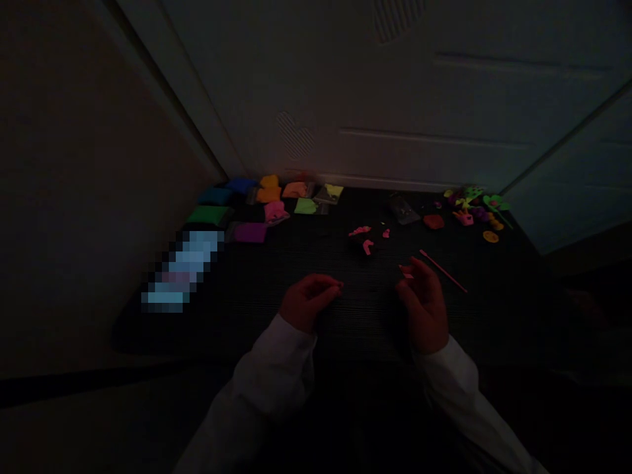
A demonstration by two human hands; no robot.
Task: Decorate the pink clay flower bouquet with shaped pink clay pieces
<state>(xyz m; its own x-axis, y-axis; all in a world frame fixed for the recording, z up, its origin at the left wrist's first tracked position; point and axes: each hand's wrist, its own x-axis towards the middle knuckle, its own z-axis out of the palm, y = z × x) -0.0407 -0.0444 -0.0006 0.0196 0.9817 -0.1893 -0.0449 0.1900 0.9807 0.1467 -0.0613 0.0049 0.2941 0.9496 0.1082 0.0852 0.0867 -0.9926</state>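
The room is dim. My left hand [310, 303] is over the near middle of the dark table, thumb and fingers pinched together. A tiny bit of something shows at its fingertips, too small to name. To the right, my right hand [424, 306] has curled fingers, with a small pink piece of modelling clay [407, 274] at their tips. Beyond the hands lie shaped pink clay pieces [368, 247] and a smaller pink bit [386, 233]. A thin pink stick tool [443, 270] rests just right of my right hand.
Bags of coloured clay, including a purple bag [249, 232] and a green bag [209, 215], line the table's back left. A blurred bright screen [182, 270] lies at left. Small clay figures [464, 217], a red lump [434, 222] and a clear bag [403, 209] sit back right.
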